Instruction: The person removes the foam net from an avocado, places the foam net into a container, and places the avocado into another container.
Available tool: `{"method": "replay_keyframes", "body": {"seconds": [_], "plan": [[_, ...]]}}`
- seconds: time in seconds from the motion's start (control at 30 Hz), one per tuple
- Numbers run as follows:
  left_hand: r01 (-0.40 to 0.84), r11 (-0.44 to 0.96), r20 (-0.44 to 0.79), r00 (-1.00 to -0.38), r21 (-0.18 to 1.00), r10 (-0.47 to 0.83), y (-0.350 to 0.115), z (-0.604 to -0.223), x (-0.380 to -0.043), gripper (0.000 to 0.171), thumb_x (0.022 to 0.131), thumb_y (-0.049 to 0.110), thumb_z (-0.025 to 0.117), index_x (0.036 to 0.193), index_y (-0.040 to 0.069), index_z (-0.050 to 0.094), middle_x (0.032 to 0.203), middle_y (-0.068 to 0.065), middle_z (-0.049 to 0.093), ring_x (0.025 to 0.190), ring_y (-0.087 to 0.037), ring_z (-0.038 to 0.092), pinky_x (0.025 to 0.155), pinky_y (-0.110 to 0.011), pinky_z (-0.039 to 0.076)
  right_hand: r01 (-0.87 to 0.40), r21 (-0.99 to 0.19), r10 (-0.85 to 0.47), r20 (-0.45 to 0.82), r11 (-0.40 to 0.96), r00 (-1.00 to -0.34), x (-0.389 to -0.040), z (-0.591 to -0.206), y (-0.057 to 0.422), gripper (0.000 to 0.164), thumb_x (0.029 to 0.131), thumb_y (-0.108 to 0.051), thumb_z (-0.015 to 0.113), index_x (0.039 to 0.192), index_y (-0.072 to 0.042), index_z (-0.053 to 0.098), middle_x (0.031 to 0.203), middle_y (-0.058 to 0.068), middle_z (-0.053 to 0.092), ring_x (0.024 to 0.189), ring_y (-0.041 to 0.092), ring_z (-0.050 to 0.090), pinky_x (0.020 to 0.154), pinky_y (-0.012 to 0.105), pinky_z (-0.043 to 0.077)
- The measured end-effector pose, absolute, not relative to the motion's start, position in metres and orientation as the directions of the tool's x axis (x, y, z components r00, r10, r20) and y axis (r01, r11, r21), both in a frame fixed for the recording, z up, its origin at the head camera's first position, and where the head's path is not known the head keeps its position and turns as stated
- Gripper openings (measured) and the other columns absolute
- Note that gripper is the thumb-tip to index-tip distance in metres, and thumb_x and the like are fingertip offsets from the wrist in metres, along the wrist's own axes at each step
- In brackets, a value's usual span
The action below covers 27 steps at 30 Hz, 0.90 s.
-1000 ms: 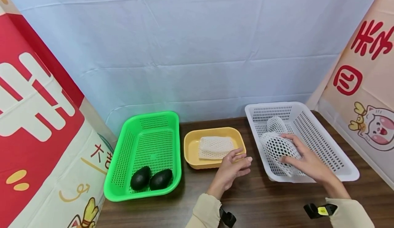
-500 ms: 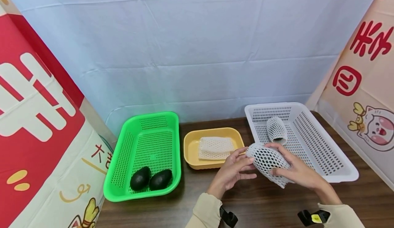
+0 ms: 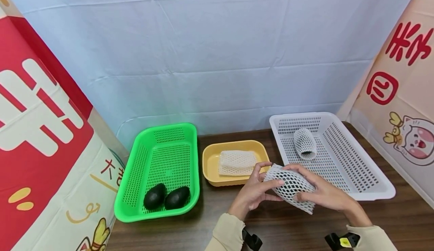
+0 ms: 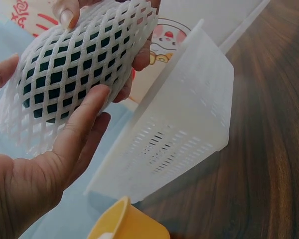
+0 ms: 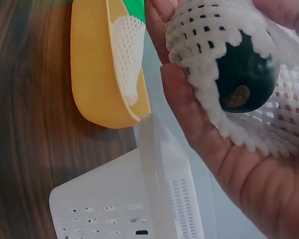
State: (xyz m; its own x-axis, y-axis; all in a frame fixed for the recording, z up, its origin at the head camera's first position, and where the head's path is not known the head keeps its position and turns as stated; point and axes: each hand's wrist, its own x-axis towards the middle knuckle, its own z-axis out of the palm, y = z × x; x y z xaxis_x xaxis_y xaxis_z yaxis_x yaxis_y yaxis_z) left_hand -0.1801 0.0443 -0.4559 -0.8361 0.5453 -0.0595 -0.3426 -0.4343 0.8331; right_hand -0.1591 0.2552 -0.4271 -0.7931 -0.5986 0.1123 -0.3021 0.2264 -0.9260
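An avocado (image 5: 246, 74) inside a white foam net sleeve (image 3: 289, 187) is held over the table between both hands. My left hand (image 3: 251, 194) grips the left end, its thumb and fingers on either side of the net in the left wrist view. Fingers and thumb of my right hand (image 3: 327, 192) curl round the other end. On that side the sleeve gapes, and the dark fruit with its brown stem spot shows in the right wrist view. Behind the hands, a second netted avocado (image 3: 304, 143) lies in the white basket (image 3: 342, 164).
A yellow tray (image 3: 209, 166) with folded foam nets (image 3: 237, 159) stands between the two baskets. At the left, a green basket (image 3: 171, 158) holds two bare avocados (image 3: 154, 197). Cloth hangs behind the wooden table (image 3: 217, 221), with printed panels at both sides.
My right hand has lifted the netted avocado out of the white basket and brought it left and nearer. My left hand has closed on its left end.
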Motion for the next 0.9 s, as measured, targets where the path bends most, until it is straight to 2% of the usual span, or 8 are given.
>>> {"method": "replay_keyframes", "body": {"seconds": [0.23, 0.47, 0.6, 0.7, 0.8, 0.9], "plan": [[-0.342, -0.428, -0.057, -0.831, 0.837, 0.553, 0.040, -0.458, -0.180, 0.054, 0.076, 0.006, 0.067, 0.122, 0.020, 0.043, 0.110, -0.014, 0.051, 0.085, -0.029, 0.058, 0.060, -0.051, 0.048, -0.325, -0.924, -0.608, 0.142, 0.201, -0.781, -0.159, -0.430, 0.251, 0.072, 0.079, -0.001, 0.060, 0.139, -0.011, 0.021, 0.119, 0.020, 0.037, 0.085, 0.026, 0.055, 0.060, 0.038, 0.050], [-0.308, -0.454, -0.009, -0.835, 0.836, 0.551, 0.034, -0.459, -0.179, 0.045, 0.077, 0.010, 0.066, 0.119, 0.012, 0.049, 0.110, -0.013, 0.052, 0.089, -0.028, 0.058, 0.064, -0.051, 0.048, -0.264, -0.935, -0.515, 0.110, 0.237, -0.850, -0.156, -0.429, 0.244, 0.076, 0.080, -0.006, 0.062, 0.140, -0.017, 0.018, 0.112, 0.022, 0.042, 0.086, 0.028, 0.055, 0.061, 0.038, 0.050], [-0.291, -0.472, 0.003, -0.849, 0.832, 0.528, 0.030, -0.459, -0.180, 0.045, 0.077, 0.010, 0.066, 0.119, 0.011, 0.050, 0.109, -0.013, 0.053, 0.090, -0.027, 0.057, 0.064, -0.051, 0.047, -0.272, -0.934, -0.455, 0.144, 0.230, -0.879, -0.154, -0.431, 0.240, 0.076, 0.079, -0.006, 0.065, 0.140, -0.016, 0.020, 0.115, 0.021, 0.042, 0.090, 0.029, 0.053, 0.064, 0.038, 0.050], [-0.291, -0.489, 0.000, -0.859, 0.822, 0.512, 0.027, -0.459, -0.179, 0.045, 0.077, 0.009, 0.066, 0.119, 0.011, 0.050, 0.109, -0.013, 0.053, 0.090, -0.027, 0.057, 0.065, -0.052, 0.047, -0.216, -0.969, -0.437, 0.146, 0.115, -0.887, -0.153, -0.433, 0.237, 0.075, 0.079, 0.000, 0.064, 0.139, -0.013, 0.020, 0.118, 0.021, 0.038, 0.092, 0.030, 0.052, 0.066, 0.043, 0.050], [-0.291, -0.505, -0.001, -0.868, 0.813, 0.497, 0.025, -0.459, -0.178, 0.046, 0.077, 0.009, 0.066, 0.120, 0.012, 0.049, 0.110, -0.014, 0.053, 0.091, -0.028, 0.057, 0.066, -0.052, 0.047, -0.144, -0.986, -0.442, 0.167, -0.086, -0.881, -0.150, -0.437, 0.232, 0.070, 0.081, 0.008, 0.057, 0.137, -0.007, 0.018, 0.119, 0.024, 0.033, 0.093, 0.031, 0.053, 0.067, 0.050, 0.048], [-0.284, -0.519, 0.002, -0.876, 0.806, 0.483, 0.022, -0.459, -0.177, 0.047, 0.077, 0.008, 0.067, 0.119, 0.011, 0.049, 0.111, -0.015, 0.052, 0.091, -0.029, 0.057, 0.066, -0.053, 0.047, -0.081, -0.963, -0.431, 0.190, -0.258, -0.882, -0.146, -0.442, 0.227, 0.063, 0.083, 0.013, 0.049, 0.135, -0.003, 0.017, 0.118, 0.024, 0.029, 0.096, 0.029, 0.053, 0.071, 0.052, 0.046]]}}
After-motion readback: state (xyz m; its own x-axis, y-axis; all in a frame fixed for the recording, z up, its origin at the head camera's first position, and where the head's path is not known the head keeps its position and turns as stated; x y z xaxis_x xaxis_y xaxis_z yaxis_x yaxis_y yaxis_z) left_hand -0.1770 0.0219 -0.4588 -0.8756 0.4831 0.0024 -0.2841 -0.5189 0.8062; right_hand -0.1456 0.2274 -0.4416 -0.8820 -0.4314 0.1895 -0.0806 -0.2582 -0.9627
